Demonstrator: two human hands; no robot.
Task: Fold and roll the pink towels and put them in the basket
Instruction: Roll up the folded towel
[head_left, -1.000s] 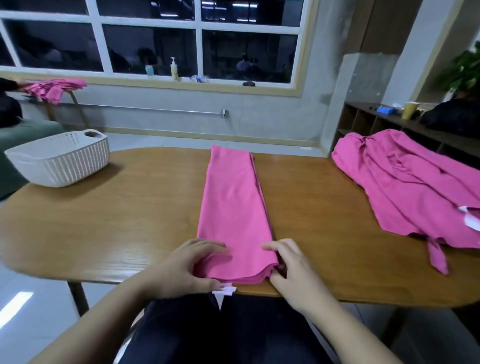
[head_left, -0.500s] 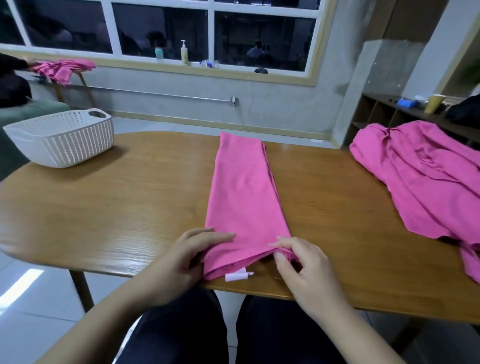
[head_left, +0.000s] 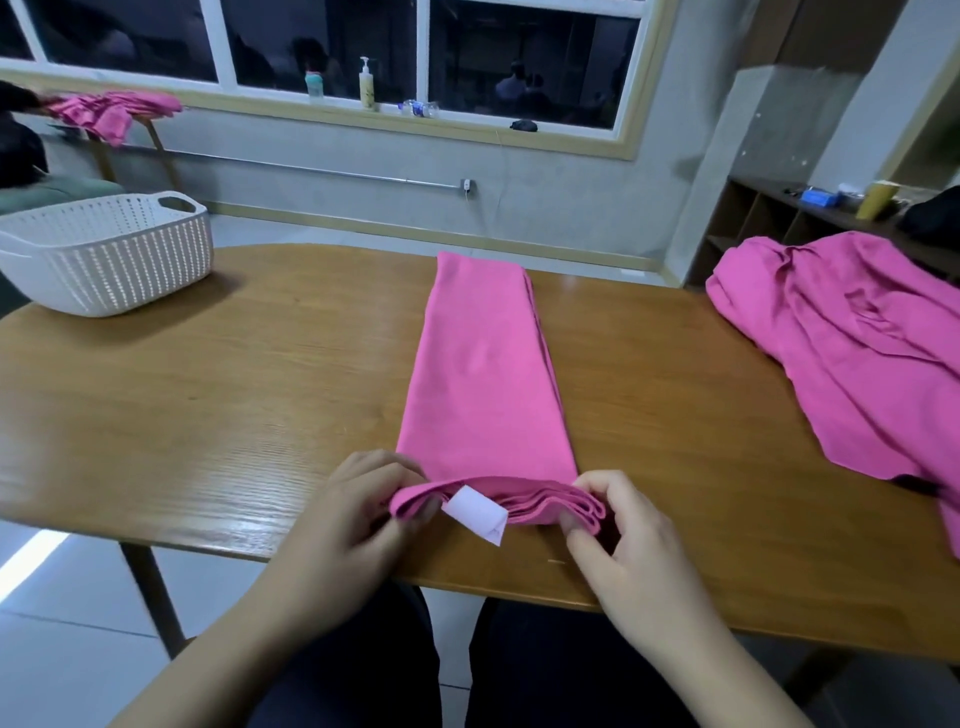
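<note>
Head view: we're looking down over a wooden table (head_left: 208, 415), with dark trousers visible below its near edge.
Folded towel: a long pink strip (head_left: 483, 374) lies flat down the middle of the table, running away from the person, its near end lifted off the wood.
Near end: the layers are turned up and curling over, stacked edges showing on the right side of the fold.
Label: a white tag (head_left: 475, 514) sticks out of the lifted end, pointing towards the person.
Left hand: the left hand (head_left: 353, 525) has its fingers curled round the left corner of the lifted end, thumb underneath and fingers on top, gripping the cloth.
Right hand: the right hand (head_left: 628, 540) pinches the right corner, fingertips bent onto the stacked edges, thumb tucked below.
Basket: a white perforated basket (head_left: 109, 254) sits at the far left of the table, well apart from the strip; what is inside cannot be seen from here.
Loose towels: a crumpled pink heap (head_left: 852, 353) is spread over the right end of the table, part of it draping past the edge.
Background: more pink cloth (head_left: 111, 111) hangs on a stand at far left by the window, bottles stand on the sill (head_left: 363, 111), and a shelf unit (head_left: 769, 223) sits at right.
</note>
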